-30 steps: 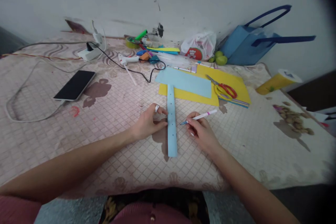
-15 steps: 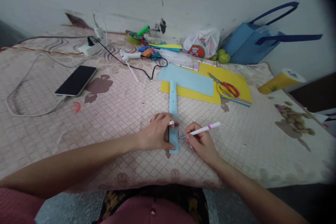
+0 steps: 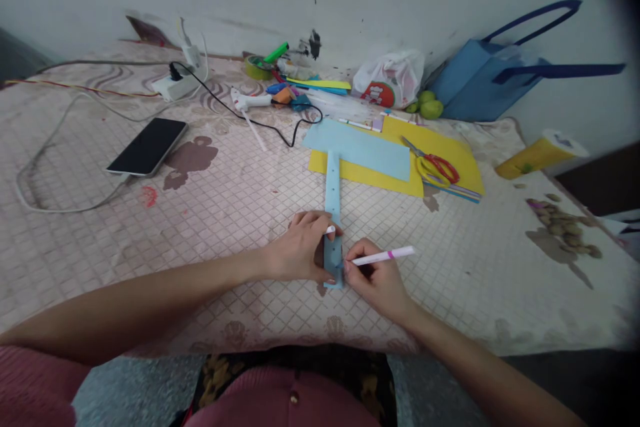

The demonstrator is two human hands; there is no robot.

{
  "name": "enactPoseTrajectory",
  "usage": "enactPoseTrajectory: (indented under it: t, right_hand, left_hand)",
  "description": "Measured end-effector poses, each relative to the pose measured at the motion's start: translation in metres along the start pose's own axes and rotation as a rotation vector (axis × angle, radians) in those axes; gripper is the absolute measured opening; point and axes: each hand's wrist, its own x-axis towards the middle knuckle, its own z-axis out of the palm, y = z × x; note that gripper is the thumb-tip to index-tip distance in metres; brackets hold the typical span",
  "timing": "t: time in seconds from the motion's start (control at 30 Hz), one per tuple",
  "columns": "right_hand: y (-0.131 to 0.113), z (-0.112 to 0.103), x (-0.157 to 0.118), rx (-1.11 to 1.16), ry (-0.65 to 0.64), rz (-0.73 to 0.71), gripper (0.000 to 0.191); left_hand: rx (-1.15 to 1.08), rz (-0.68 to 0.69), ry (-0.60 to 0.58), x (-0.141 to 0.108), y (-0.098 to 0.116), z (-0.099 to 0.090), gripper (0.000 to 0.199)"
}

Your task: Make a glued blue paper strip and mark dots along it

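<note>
A light blue paper strip (image 3: 333, 188) with a row of small dark dots lies lengthwise on the tablecloth in front of me. My left hand (image 3: 303, 250) grips its near part, thumb by the near end and fingers bent over the middle. A small white cap-like piece (image 3: 330, 230) pokes out between those fingers. On the strip's right side, my right hand (image 3: 375, 277) pinches a white felt-tip pen (image 3: 390, 255) with a pink band. The pen's tip is at the strip's right edge, partly hidden by my fingers; whether it touches the paper is too small to tell.
Light blue paper (image 3: 370, 147) and yellow sheets (image 3: 450, 153) lie beyond the strip, with scissors (image 3: 435, 170) on top. A glue gun (image 3: 253, 101), phone (image 3: 149, 147) and cables are left. Behind are a plastic bag (image 3: 390, 80) and blue bag (image 3: 470, 80); peanuts (image 3: 565, 230) lie right.
My right hand has shifted left, bringing the pen tip from beside the strip to its edge. The pen lies at a flatter angle. My left hand keeps its hold; the whole view has shifted slightly.
</note>
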Motion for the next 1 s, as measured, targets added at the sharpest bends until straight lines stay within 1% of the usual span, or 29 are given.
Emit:
enactPoseTrajectory:
  t: [0.23, 0.43, 0.7, 1.0]
  right_hand:
    - [-0.0009, 0.0013, 0.0000, -0.057, -0.033, -0.042, 0.009]
    - [0.0003, 0.0019, 0.0001, -0.075, -0.035, -0.034, 0.010]
    - [0.0003, 0.0021, 0.0002, -0.121, -0.052, -0.061, 0.010]
    - [-0.0016, 0.0020, 0.0004, -0.157, -0.093, -0.060, 0.009]
  left_hand:
    - [0.029, 0.007, -0.016, -0.0006, -0.0012, 0.0007, 0.073]
    - [0.051, 0.023, -0.006, -0.0006, -0.0025, 0.0014, 0.073]
    - [0.044, 0.001, -0.023, 0.0001, -0.0009, 0.0009, 0.077]
    - [0.033, -0.002, -0.017, 0.0007, 0.0001, 0.0003, 0.076]
